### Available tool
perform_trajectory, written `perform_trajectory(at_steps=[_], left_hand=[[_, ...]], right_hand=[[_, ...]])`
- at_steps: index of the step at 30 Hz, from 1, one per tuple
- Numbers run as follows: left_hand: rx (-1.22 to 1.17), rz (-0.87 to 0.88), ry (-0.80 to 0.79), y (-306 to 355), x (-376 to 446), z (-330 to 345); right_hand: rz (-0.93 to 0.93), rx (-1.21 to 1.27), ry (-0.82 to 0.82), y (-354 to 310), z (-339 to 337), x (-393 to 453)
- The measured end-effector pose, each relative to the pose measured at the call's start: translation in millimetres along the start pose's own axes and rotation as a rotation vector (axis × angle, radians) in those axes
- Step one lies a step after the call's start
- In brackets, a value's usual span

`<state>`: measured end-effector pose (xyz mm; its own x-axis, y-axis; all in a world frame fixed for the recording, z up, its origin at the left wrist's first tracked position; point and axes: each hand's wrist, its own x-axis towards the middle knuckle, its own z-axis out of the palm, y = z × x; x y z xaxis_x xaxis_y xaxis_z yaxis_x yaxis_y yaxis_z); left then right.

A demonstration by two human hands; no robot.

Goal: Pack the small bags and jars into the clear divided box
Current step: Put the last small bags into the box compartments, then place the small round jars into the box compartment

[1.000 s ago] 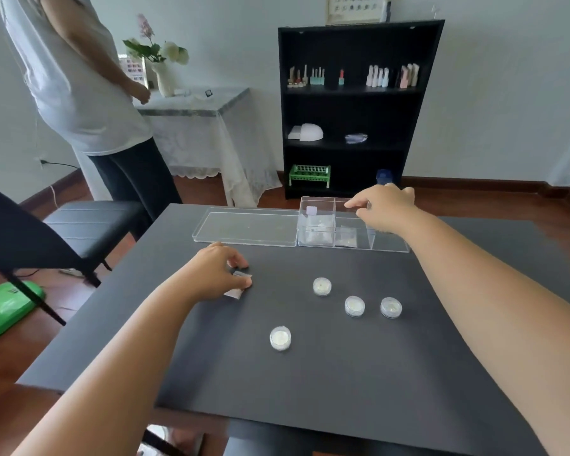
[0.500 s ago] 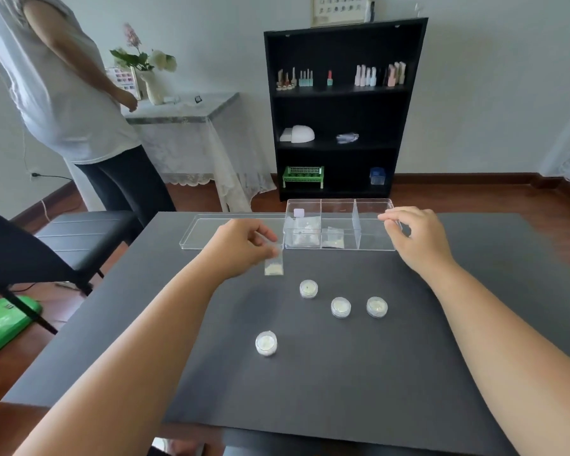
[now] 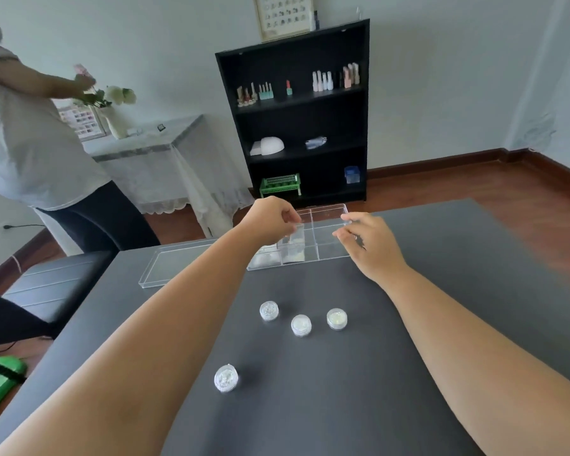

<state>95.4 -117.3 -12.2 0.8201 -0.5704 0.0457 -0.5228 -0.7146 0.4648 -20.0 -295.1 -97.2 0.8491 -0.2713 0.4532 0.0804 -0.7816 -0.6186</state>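
Observation:
The clear divided box [image 3: 331, 255] stands at the far middle of the dark table. My left hand [image 3: 270, 220] hovers over its middle compartments, pinching a small clear bag [image 3: 297, 234] that hangs down into the box. Other small bags [image 3: 270, 258] lie in the left compartments. My right hand [image 3: 371, 243] rests at the box's right end, fingers curled against its wall. Several small round jars with glittery contents sit on the table: three in a loose row [image 3: 301, 325] and one nearer me [image 3: 226, 377].
The box's clear lid [image 3: 175, 269] lies flat to the left of the box. A black chair [image 3: 51, 284] stands at the table's left edge. A person in a white shirt [image 3: 30, 149] stands at the far left by a cloth-covered side table. A black shelf [image 3: 297, 116] is behind.
My left hand lifted the small bag off the table and carried it up and right over the box. My right hand stayed near the box's right end. The camera tilted.

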Motion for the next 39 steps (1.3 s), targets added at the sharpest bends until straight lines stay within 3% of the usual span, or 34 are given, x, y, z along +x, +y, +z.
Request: perform_trajectory(at_steps=[6, 14, 22, 25, 30, 32, 34, 36, 39], left_hand=[[0.012, -0.056, -0.152, 7, 12, 8], [0.225, -0.027, -0.184, 18, 19, 16], [0.441, 0.044, -0.132, 20, 15, 17], [0.416, 0.052, -0.103, 20, 6, 8], [0.268, 0.119, 0.09, 15, -39, -12], [0.222, 0.14, 0.101, 5, -66, -16], [0.19, 0.14, 0.053, -9, -92, -15], [0.152, 0.104, -0.069, -24, -113, -11], [0.088, 0.086, -0.252, -39, -132, -4]], right_hand=[[0.011, -0.005, -0.017, 1, 2, 3], [0.007, -0.029, -0.018, 2, 4, 3], [-0.022, -0.031, 0.025, 2, 4, 2], [-0.05, 0.0, 0.077, -2, -2, -1], [-0.15, 0.037, 0.172, -21, -25, -12], [-0.14, 0.131, 0.093, -30, -36, -24], [-0.063, 0.252, -0.135, -37, -44, -42], [-0.005, 0.306, -0.376, -40, -45, -61], [0.017, 0.278, -0.508, -40, -42, -79]])
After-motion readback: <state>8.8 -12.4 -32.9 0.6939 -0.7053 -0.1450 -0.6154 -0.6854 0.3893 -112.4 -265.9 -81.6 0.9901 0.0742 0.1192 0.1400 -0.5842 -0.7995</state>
